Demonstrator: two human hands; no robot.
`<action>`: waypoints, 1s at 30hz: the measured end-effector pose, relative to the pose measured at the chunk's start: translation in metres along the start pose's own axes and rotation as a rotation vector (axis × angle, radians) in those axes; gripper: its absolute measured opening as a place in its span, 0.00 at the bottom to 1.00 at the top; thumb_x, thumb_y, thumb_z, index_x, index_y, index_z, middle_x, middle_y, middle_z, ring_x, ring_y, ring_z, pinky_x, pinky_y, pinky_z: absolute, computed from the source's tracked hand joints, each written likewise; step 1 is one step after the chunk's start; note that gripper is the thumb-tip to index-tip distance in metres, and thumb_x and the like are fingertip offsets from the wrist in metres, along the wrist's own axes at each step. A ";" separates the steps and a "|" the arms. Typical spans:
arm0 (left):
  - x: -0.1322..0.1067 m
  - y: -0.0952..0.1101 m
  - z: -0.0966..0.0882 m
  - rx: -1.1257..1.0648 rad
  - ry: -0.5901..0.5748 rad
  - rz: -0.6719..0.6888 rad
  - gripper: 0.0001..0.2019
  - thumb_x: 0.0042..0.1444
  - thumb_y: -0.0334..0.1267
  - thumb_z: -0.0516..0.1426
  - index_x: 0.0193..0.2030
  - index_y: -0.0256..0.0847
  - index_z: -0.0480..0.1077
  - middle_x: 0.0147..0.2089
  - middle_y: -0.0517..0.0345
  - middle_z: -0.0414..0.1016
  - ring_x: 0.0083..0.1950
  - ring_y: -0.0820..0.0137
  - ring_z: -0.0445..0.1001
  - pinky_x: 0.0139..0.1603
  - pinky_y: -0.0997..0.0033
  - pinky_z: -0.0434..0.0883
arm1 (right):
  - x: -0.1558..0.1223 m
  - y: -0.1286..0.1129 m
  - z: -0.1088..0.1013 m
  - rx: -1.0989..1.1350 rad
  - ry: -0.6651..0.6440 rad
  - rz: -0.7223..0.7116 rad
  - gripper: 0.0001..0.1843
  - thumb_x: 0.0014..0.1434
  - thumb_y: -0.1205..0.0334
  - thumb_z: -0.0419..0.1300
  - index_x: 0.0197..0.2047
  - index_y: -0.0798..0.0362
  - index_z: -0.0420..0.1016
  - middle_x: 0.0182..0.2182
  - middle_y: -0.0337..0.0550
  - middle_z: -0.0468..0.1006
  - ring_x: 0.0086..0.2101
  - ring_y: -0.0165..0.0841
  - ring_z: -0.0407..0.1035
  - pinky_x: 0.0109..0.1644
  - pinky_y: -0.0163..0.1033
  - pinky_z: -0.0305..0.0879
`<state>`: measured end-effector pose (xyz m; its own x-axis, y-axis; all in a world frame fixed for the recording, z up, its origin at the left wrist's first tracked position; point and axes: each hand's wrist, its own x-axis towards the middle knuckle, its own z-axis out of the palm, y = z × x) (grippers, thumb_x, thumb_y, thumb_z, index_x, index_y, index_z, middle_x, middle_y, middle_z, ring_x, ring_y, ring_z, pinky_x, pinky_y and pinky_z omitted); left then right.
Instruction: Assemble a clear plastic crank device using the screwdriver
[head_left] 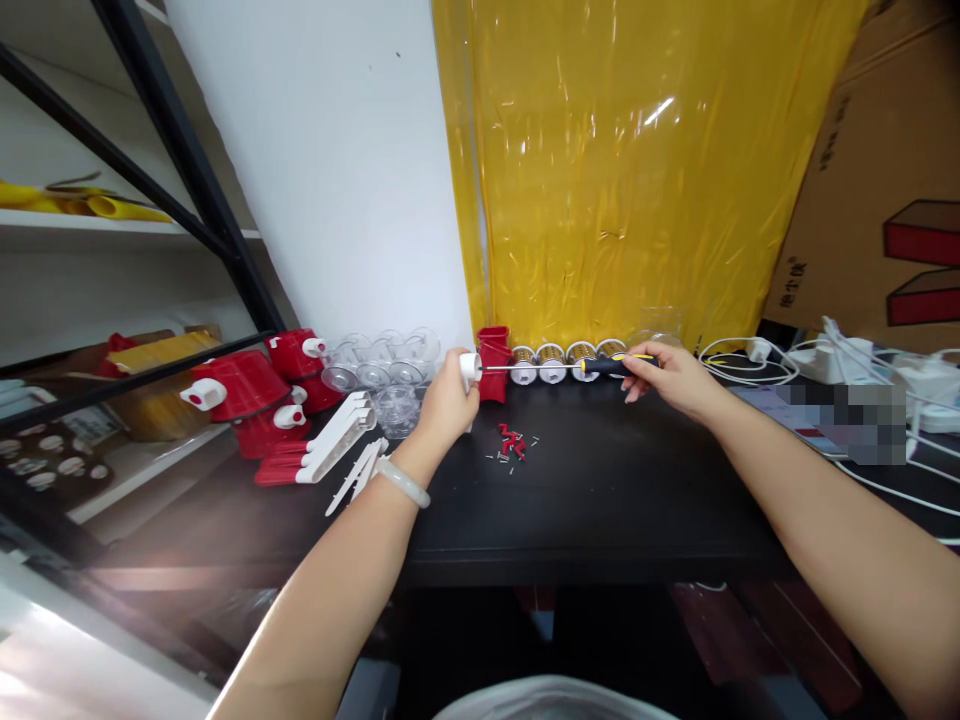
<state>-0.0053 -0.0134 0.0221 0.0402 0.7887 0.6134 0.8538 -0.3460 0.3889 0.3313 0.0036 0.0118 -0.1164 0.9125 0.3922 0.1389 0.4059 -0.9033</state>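
Note:
My left hand [446, 400] is closed around a white plastic part with a round end [471, 367], held above the black table. My right hand [671, 378] grips the black and yellow handle of a screwdriver [598, 367]. Its long metal shaft lies level and points left, with the tip at the white part's round end; whether it sits in a screw I cannot tell. Just behind the shaft stands a red plastic piece [493, 388]. Small red parts [512, 440] and several loose screws [502, 458] lie on the table between my hands.
To the left are red housings [241, 385], clear plastic cups [375, 358], red-and-white handles [334, 440] and thin white strips [358, 475]. Metallic cylinders [551, 364] line the back. White cables and chargers [840, 355] lie right, near a cardboard box [847, 190]. The table's front edge [585, 565] is close.

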 end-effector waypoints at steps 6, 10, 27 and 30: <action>-0.001 0.003 -0.001 0.000 -0.013 0.031 0.23 0.55 0.32 0.54 0.58 0.44 0.59 0.47 0.50 0.75 0.46 0.59 0.74 0.43 0.63 0.69 | -0.002 -0.003 0.000 -0.089 0.030 0.074 0.31 0.48 0.29 0.61 0.23 0.51 0.65 0.13 0.37 0.69 0.12 0.28 0.63 0.18 0.35 0.58; -0.002 0.006 -0.002 -0.001 -0.022 0.043 0.22 0.56 0.32 0.54 0.58 0.44 0.59 0.48 0.50 0.75 0.45 0.59 0.75 0.43 0.63 0.69 | -0.002 -0.001 0.000 -0.119 0.054 0.153 0.30 0.51 0.29 0.58 0.24 0.50 0.65 0.11 0.37 0.66 0.12 0.29 0.60 0.19 0.37 0.57; 0.000 0.005 -0.005 0.040 0.044 -0.020 0.24 0.56 0.33 0.54 0.60 0.44 0.57 0.48 0.48 0.74 0.48 0.56 0.75 0.45 0.60 0.70 | 0.001 0.010 -0.005 0.174 -0.115 0.050 0.22 0.50 0.48 0.69 0.40 0.50 0.65 0.24 0.33 0.72 0.25 0.29 0.70 0.34 0.40 0.67; -0.001 0.005 -0.006 0.050 0.031 -0.035 0.24 0.56 0.33 0.54 0.61 0.45 0.57 0.48 0.48 0.74 0.48 0.56 0.75 0.45 0.60 0.70 | 0.003 0.012 -0.007 0.103 -0.080 0.010 0.23 0.50 0.46 0.69 0.40 0.51 0.68 0.25 0.35 0.75 0.24 0.29 0.70 0.33 0.39 0.68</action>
<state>-0.0038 -0.0190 0.0279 -0.0054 0.7836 0.6212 0.8792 -0.2922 0.3763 0.3395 0.0119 0.0035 -0.1942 0.9079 0.3715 0.0396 0.3856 -0.9218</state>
